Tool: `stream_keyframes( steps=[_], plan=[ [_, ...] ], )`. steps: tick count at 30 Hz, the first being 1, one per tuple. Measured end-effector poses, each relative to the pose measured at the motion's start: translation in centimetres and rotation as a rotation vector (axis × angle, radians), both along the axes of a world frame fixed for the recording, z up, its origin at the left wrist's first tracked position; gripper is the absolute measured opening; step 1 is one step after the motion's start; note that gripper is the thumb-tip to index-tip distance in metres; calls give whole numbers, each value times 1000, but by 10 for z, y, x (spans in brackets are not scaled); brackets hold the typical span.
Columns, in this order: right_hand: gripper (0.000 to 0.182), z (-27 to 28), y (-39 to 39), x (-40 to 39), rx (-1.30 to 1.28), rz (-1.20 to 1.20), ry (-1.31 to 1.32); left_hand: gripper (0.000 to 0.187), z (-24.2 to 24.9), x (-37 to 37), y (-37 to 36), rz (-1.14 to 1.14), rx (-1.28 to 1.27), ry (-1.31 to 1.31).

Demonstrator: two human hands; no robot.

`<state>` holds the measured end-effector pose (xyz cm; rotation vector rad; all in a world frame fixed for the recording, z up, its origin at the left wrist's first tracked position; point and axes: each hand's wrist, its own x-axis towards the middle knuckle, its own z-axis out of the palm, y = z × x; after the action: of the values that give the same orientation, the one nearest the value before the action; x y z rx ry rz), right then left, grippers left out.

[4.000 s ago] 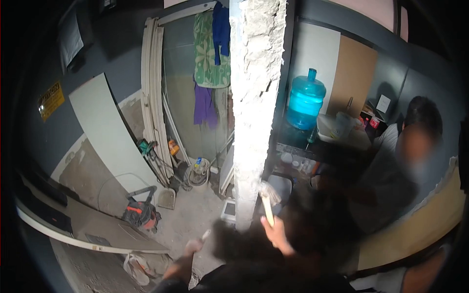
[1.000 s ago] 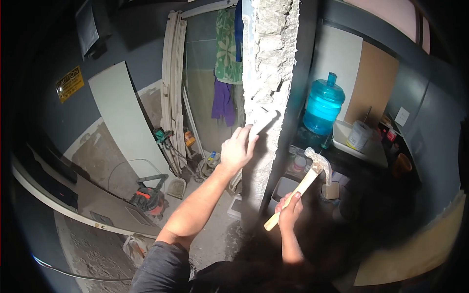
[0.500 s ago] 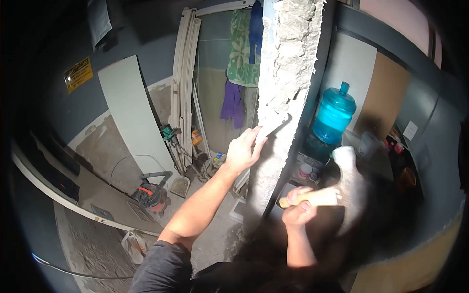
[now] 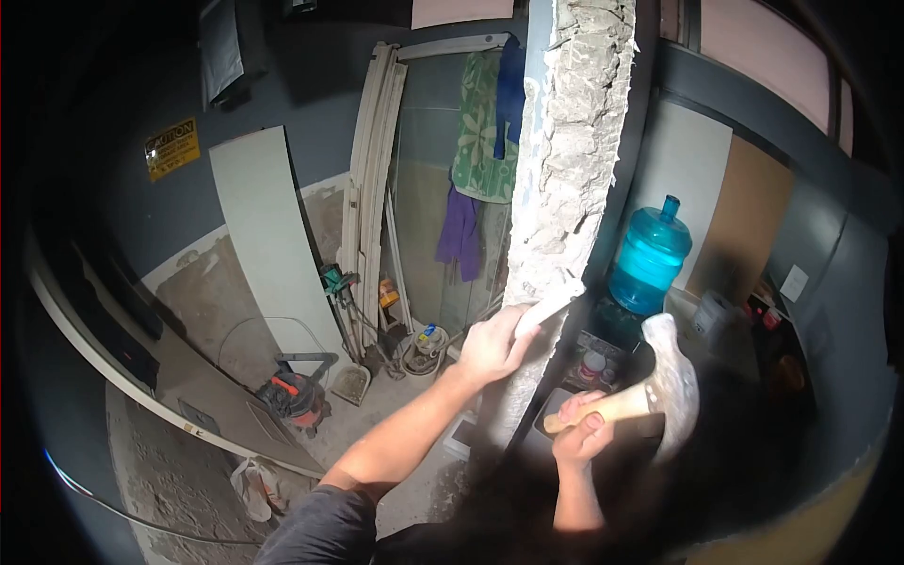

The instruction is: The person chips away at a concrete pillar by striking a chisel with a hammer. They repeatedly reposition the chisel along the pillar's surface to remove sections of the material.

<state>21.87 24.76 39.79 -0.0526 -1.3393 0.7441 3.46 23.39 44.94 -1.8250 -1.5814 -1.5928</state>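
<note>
My left hand (image 4: pixel 492 347) is closed around a pale, bar-shaped tool (image 4: pixel 554 306) whose exact kind does not show. The bar slants up to the right across the rough, chipped edge of a wall (image 4: pixel 574 141), with one end sticking out past my fingers. Lower and to the right, my right hand (image 4: pixel 582 428) grips a claw hammer (image 4: pixel 673 377) by its wooden handle. The hammer's worn metal head is off to the right, apart from the bar.
Right of the wall edge stands a blue water jug (image 4: pixel 652 259). A red and black shop vacuum (image 4: pixel 292 397) sits on the floor at left, near a dustpan (image 4: pixel 351 383) and a leaning pale panel (image 4: pixel 268 226). Cloths (image 4: pixel 485 132) hang behind.
The view has shifted, so the room appears lower and slightly right. My left hand and the bar have moved down along the wall edge. The hammer head, blurred before, is sharper.
</note>
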Motion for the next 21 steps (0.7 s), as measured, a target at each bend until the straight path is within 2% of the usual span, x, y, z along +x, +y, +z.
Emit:
stream_keyframes(
  steps=[2, 6, 8, 9, 13, 15, 18, 20, 21],
  plan=[
    [52, 3, -6, 8, -15, -7, -9, 29, -3, 0, 8, 56, 56, 20],
    [51, -1, -5, 20, -63, 15, -51, 28, 0, -9, 23, 93, 10, -9],
    [57, 5, -5, 23, -106, -3, -102, 32, 1, -13, 28, 110, -117, -47],
    [57, 10, -5, 24, -102, -3, -103, 33, -1, -13, 28, 121, -81, -35],
    [59, 25, -5, 25, -57, 8, 3, 35, -3, -14, 25, 121, -138, -94],
    [61, 33, -8, 24, -54, 57, 59, 31, -2, -14, 26, 130, -35, -58],
    [62, 28, -3, 8, -18, 60, 108, 31, 2, -11, 26, 191, -12, -24],
    [46, 0, 17, -10, -39, 73, 105, 32, 8, -5, 23, 216, -25, -17],
    [41, -22, 33, -24, -134, 23, -6, 32, 9, -3, 24, 231, -54, -36]
  ],
)
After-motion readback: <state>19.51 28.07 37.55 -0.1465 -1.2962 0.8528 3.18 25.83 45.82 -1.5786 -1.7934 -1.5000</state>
